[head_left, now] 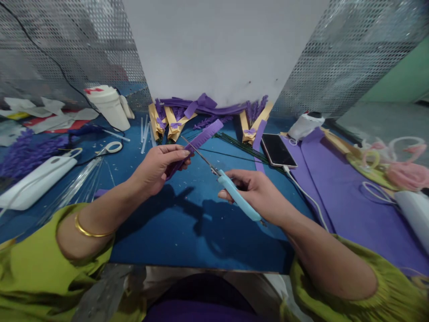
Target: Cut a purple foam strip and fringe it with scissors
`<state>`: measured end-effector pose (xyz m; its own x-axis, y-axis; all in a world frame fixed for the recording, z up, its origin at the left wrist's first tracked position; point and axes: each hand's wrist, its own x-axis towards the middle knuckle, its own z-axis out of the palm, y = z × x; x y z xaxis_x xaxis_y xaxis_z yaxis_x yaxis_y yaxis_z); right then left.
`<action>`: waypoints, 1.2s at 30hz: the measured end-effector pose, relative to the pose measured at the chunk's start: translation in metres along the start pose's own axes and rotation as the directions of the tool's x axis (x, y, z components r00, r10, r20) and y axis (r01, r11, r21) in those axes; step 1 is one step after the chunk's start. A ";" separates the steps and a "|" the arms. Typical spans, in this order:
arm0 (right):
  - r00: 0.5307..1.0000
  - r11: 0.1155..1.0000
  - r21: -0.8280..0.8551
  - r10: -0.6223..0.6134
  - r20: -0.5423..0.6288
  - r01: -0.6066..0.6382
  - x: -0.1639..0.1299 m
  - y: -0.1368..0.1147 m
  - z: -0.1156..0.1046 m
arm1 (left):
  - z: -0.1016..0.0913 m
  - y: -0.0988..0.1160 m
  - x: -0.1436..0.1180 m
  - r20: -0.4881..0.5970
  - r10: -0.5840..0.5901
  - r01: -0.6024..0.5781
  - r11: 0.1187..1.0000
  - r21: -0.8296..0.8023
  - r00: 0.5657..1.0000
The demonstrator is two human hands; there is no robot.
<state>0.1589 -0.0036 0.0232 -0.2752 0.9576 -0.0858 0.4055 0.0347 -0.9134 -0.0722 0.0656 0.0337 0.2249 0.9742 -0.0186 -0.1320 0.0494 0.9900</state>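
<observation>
My left hand (pixel 161 165) pinches a purple strip (pixel 208 133), which slants up to the right and shows small notches along one edge. Wrapped round the light blue handle (pixel 239 199) of a pair of scissors is my right hand (pixel 258 190). The thin metal blades (pixel 201 154) point up and left, reaching the strip just beside my left fingers. Whether the blades touch or only cross in front of it, I cannot tell. Beyond my hands, dark green stems (pixel 237 146) lie across the blue table (pixel 208 232).
Small wrapped purple bouquets (pixel 176 127) stand at the back, with more purple strips (pixel 201 105). A phone (pixel 279 150) on a charging cable and purple sheets (pixel 348 192) lie right. On the left are a white glue gun (pixel 38 181), a white cup (pixel 109 105) and other scissors (pixel 113 147).
</observation>
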 end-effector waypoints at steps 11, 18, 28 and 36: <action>0.996 0.992 -0.125 -0.042 -0.077 0.032 0.000 -0.002 0.004 | 0.006 0.002 -0.004 -0.034 0.058 -0.055 0.996 0.072 0.998; 0.997 0.994 -0.110 -0.033 -0.068 0.026 0.000 -0.001 0.005 | 0.007 0.002 -0.005 -0.049 0.078 -0.071 0.990 0.125 0.996; 0.999 0.997 -0.065 -0.037 -0.037 0.034 -0.002 -0.003 0.006 | 0.005 -0.001 -0.003 -0.057 0.072 -0.065 0.991 0.120 0.996; 1.000 0.999 -0.036 -0.018 -0.022 0.017 -0.002 -0.006 0.007 | 0.006 0.001 -0.004 -0.048 0.073 -0.067 0.991 0.117 0.996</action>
<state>0.1511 -0.0077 0.0258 -0.2631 0.9629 -0.0607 0.4320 0.0613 -0.8998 -0.0674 0.0605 0.0359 0.1685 0.9846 0.0475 -0.0326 -0.0426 0.9986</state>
